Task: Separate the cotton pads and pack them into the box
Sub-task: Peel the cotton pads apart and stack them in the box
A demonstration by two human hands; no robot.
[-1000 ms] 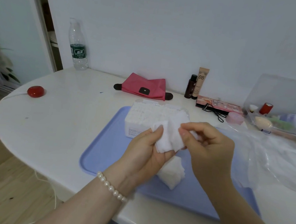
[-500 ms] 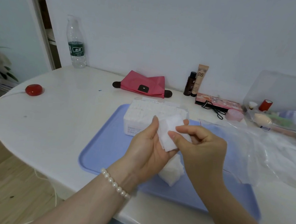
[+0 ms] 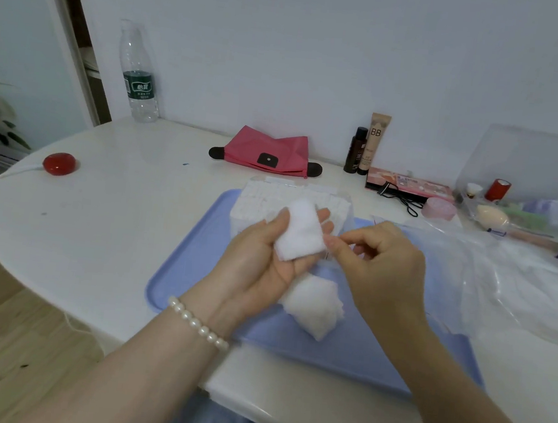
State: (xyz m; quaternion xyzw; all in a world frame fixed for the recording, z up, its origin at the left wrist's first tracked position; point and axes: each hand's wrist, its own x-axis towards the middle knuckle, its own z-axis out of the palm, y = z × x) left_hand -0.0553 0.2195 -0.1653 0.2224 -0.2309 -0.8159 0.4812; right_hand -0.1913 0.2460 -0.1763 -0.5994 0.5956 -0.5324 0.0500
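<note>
left hand (image 3: 265, 261) cradles cotton pads (image 3: 301, 236) (right hand (image 3: 382, 263) beside).

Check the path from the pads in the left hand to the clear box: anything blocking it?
Nothing visible blocks it. The cotton pads lie on the left hand, directly in front of the clear box on the blue tray, with only open air between. The right hand sits beside the pads, off that line.
</note>
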